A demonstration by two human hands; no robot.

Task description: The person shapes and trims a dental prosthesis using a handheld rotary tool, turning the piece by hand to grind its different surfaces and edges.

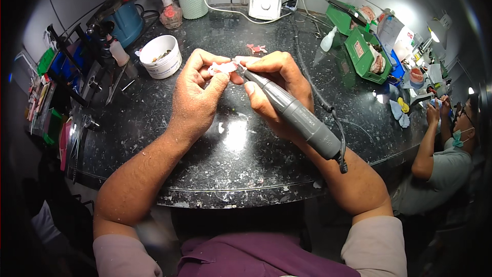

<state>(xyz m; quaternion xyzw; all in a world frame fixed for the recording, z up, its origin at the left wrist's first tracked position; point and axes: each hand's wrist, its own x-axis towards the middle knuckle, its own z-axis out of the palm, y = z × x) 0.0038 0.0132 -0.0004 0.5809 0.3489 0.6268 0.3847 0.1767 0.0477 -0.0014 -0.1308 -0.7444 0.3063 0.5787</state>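
Observation:
Thumb and fingers of my left hand [197, 90] pinch a small pink-and-white denture [221, 68], partly hidden by the fingertips. My right hand [284, 84] is wrapped round a dark grey rotary handpiece [294, 113], held slantwise like a pen. The handpiece's narrow tip is at the denture's right side; I cannot tell if it touches. Its black cord hangs from the rear end and loops up behind my right hand. Just beyond both hands, pink scraps [256, 48] lie on the dark, speckled bench [236, 174].
A white tub [160, 57] stands left, near a small bottle [118, 51] and a blue pot [125, 25]. At the back are a tool cup [193, 3] and a white control box [264, 4]. Green boxes [366, 54] with dental models stand right. A co-worker [446, 159] sits at far right.

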